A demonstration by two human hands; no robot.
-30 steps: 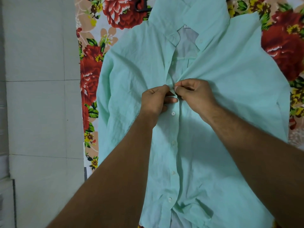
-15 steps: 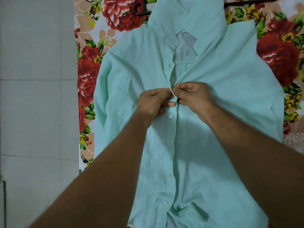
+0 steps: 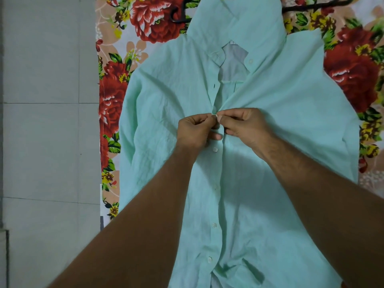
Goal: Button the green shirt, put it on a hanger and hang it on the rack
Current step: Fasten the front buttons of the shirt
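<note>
From my feed, the green shirt (image 3: 280, 125) lies flat and face up on the flowered sheet (image 3: 353, 65). Its long axis runs straight away from me, with the hem nearest and the collar (image 3: 249, 23) pointing to the sheet's far end. Along the front strip, four white buttons show in a row, the farthest of them (image 3: 215, 150) just below the hands, and the front lies closed there.

Above that, the left hand (image 3: 195, 132) and right hand (image 3: 247, 125) meet at the middle of the chest. Each pinches a front edge of the shirt between thumb and fingertips, knuckles nearly touching.

Beyond the hands the neck gapes open. A black hanger (image 3: 315, 5) lies on the sheet at the far end, showing on both sides of the collar. Grey floor tiles (image 3: 41, 142) run along the sheet's left edge.
</note>
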